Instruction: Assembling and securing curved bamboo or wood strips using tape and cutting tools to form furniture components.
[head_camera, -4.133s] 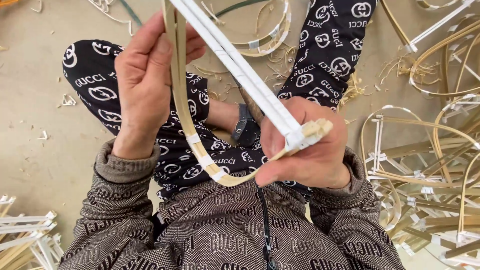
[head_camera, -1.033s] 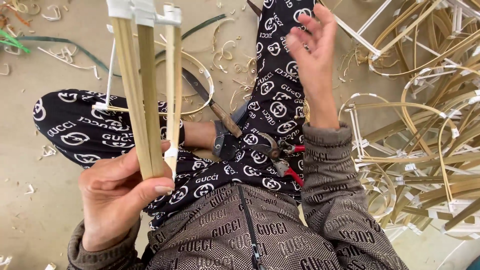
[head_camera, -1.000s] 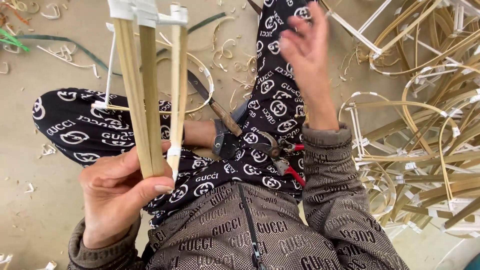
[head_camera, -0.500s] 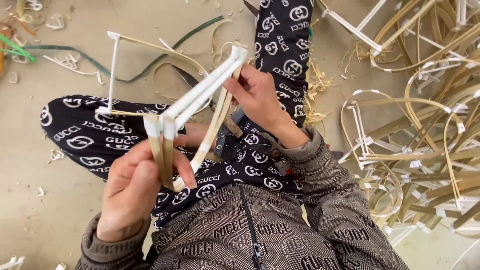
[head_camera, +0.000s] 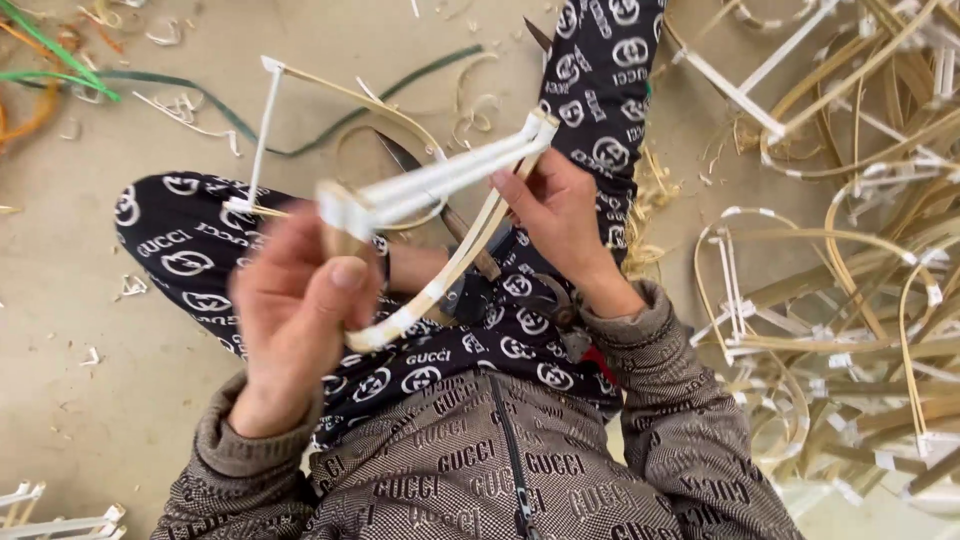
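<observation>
The left hand (head_camera: 295, 310) sits at centre left of the frame, its grip closed around one end of a bundle of bamboo strips (head_camera: 440, 180) wrapped in white tape. The right hand (head_camera: 560, 215), just right of centre, pinches the far end of the same bundle, with a thin bare strip (head_camera: 470, 250) bowing below between the two hands. A thinner white-taped stick (head_camera: 265, 135) juts toward the upper left, joined to a curved strip (head_camera: 390, 115) that arcs back behind the bundle.

The piece looks partly built: its main bars are already taped together and both ends are bound, but the curved strip hangs loose and the shape is not closed. Judging by the many finished curved frames (head_camera: 850, 300) heaped on the floor (head_camera: 80, 330) at the right, bending and fixing the loose strips is probably what remains. A dark-handled blade (head_camera: 450, 220) lies across the lap beneath the hands, untouched. Shavings (head_camera: 180, 105) and green strips (head_camera: 60, 60) litter the upper left.
</observation>
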